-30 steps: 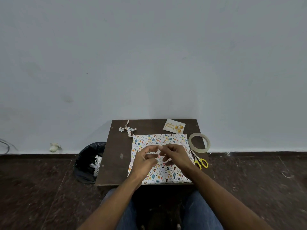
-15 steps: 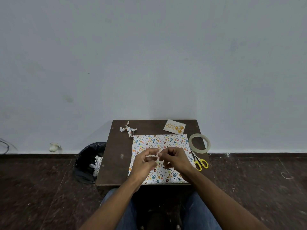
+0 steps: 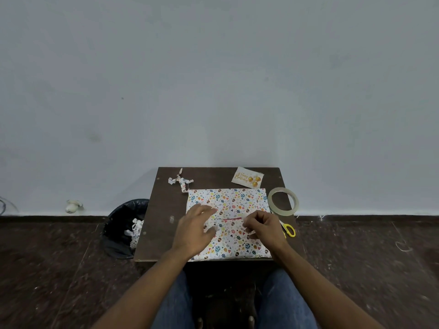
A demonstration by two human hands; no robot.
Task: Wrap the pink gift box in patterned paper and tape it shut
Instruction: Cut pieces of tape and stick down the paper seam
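Head view: both hands down on the wrapped box, seam not yet closed.

The left hand (image 3: 196, 230) lies flat, fingers spread and straight, pressing the colourful balloon-patterned wrapping paper (image 3: 228, 200) over the pink gift box (image 3: 232, 218), which shows only as a thin pink strip between the two paper edges. The right hand (image 3: 262, 227) has its fingers curled at the right end of that strip; it seems to pinch something small, perhaps tape, but I cannot tell. The package sits mid-surface on the dark brown wooden surface (image 3: 164, 210), directly under both hands, and the open seam runs left to right between them. The right hand is nearer the clear tape roll (image 3: 283, 204) and the yellow-handled scissors (image 3: 288, 230), so taping likely falls to it.
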